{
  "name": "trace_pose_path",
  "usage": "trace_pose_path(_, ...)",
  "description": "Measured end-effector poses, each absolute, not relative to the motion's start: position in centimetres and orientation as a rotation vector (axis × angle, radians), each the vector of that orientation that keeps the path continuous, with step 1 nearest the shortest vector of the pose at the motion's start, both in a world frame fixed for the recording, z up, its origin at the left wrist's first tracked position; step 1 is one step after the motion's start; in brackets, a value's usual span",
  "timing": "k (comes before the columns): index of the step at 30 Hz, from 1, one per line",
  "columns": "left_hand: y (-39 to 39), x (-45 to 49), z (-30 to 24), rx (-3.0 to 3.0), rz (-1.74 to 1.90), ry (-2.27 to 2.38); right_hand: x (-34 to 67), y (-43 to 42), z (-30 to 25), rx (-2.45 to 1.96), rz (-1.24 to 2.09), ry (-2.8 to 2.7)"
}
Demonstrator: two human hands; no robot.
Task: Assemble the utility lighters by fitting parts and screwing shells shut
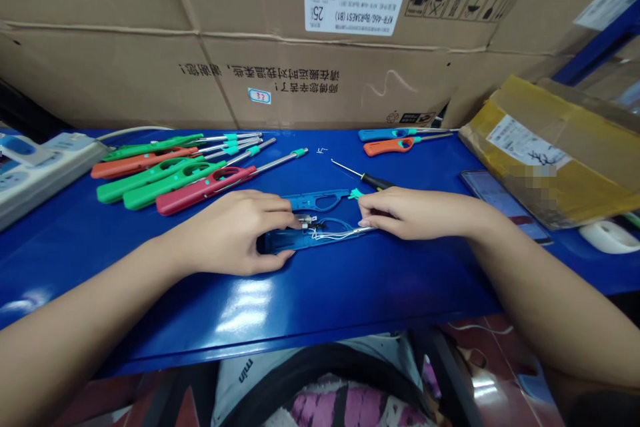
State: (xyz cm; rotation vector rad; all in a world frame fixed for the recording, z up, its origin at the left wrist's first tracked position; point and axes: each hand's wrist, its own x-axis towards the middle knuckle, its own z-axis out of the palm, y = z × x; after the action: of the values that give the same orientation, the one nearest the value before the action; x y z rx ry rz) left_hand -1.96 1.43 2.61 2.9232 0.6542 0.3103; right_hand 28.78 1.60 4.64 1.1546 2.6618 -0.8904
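So a glossy blue tabletop [300,310] is carrying everything. The left hand [235,230] is clamping a hollow blue plastic lighter shell [287,240] midway between the front and back edges, while the right hand [413,213] is pinching. Another blue plastic half-shell [304,202] is lying just behind, so opening's looking done, closing isn't. A black-and-yellow-handled screwdriver [376,182] is resting toward the back edge. Right fingertips are squeezing a slim silver tube [367,230]; thin white wires [333,236] are showing.

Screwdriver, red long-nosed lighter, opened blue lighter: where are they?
Screwdriver [374,181], head view: its handle.
Red long-nosed lighter [207,191], head view: its body.
Opened blue lighter [299,240], head view: its nearer shell half.
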Motion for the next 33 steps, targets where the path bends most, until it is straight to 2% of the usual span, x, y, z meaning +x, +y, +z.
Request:
trace_pose_path(21, 1.49, -1.95, 2.46, 2.902, 0.31, 0.644, 29.15, 1.68, 4.89, 1.137, -0.901, 2.679)
trace_pose_path(28, 1.52, -2.05, 2.44, 2.875, 0.28, 0.643, 28.7, 1.61, 5.14, 1.327, -0.952, 2.57)
trace_pose_path(33, 1.56, -1.97, 2.62, 2.817, 0.252, 0.678, 28.67, 1.86, 5.1, 1.565, -1.128, 2.363)
